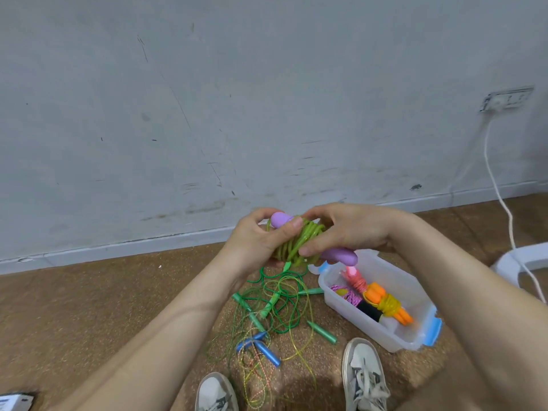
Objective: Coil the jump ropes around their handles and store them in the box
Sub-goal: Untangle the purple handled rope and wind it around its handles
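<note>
I hold a jump rope with purple handles (339, 256) in front of me, its green rope (299, 241) wound in several turns around the handles. My left hand (258, 241) grips the bundle's left end, thumb on the coils. My right hand (344, 229) holds the right side, fingers pressed on the coils. Below, a clear plastic box (394, 342) with blue latches contains coiled ropes: an orange-handled yellow one (388, 304), a pink one (354, 277) and a black-handled one (369, 311).
On the brown floor lies a tangle of loose ropes (275, 304) with green handles (321, 332) and blue handles (264, 350). My two shoes (363, 375) stand below. A white cable (501, 203) hangs from a wall socket; a white stool (522, 259) is at the right.
</note>
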Demonstrator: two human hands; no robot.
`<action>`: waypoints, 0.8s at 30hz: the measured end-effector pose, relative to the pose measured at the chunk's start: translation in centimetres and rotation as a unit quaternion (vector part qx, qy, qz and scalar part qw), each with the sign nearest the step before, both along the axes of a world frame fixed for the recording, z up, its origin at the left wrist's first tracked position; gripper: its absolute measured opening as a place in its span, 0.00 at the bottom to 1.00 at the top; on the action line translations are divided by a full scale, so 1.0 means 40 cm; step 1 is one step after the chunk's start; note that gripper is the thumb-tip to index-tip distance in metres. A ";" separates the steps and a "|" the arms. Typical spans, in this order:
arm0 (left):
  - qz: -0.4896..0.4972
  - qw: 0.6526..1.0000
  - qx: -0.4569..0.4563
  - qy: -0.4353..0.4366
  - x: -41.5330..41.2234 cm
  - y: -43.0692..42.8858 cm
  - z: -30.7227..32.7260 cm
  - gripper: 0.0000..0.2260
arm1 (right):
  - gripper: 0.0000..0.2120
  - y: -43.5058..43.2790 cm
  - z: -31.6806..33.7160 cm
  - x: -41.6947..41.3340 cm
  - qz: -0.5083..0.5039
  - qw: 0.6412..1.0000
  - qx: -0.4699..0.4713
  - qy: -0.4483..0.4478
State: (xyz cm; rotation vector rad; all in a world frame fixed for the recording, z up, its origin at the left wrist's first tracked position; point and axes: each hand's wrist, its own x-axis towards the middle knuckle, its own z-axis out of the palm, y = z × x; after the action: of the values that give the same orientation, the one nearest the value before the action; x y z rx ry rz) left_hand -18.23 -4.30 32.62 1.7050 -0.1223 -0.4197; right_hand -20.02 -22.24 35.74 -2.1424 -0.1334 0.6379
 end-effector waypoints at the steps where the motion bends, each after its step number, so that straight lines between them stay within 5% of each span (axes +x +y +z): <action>1: 0.010 1.000 -0.004 0.009 0.004 -0.010 -0.012 0.27 | 0.33 -0.009 -0.001 0.002 0.012 1.000 -0.016 -0.002; 4: 0.022 0.999 -0.008 0.046 0.019 -0.042 -0.054 0.26 | 0.24 -0.041 -0.013 0.004 0.028 0.999 -0.014 0.007; 11: -0.079 0.991 0.010 0.108 0.058 -0.163 -0.221 0.18 | 0.20 -0.232 -0.172 0.018 -0.042 0.996 -0.077 -0.007; 16: -0.128 0.986 0.096 0.052 0.071 -0.258 -0.407 0.28 | 0.18 -0.338 -0.377 0.005 -0.073 0.994 -0.070 0.048; 19: -0.131 0.980 0.148 0.035 0.109 -0.305 -0.500 0.21 | 0.07 -0.375 -0.500 0.000 -0.111 0.992 -0.044 0.047; 24: -0.211 0.931 0.274 -0.116 0.171 -0.379 -0.631 0.16 | 0.15 -0.408 -0.694 0.018 -0.260 0.965 -0.020 0.037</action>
State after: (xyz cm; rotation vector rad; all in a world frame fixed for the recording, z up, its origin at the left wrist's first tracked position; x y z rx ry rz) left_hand -11.39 -19.46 7.39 2.2850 -0.6012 -0.6062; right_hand -19.29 -38.55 7.96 -2.0656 0.4727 0.4076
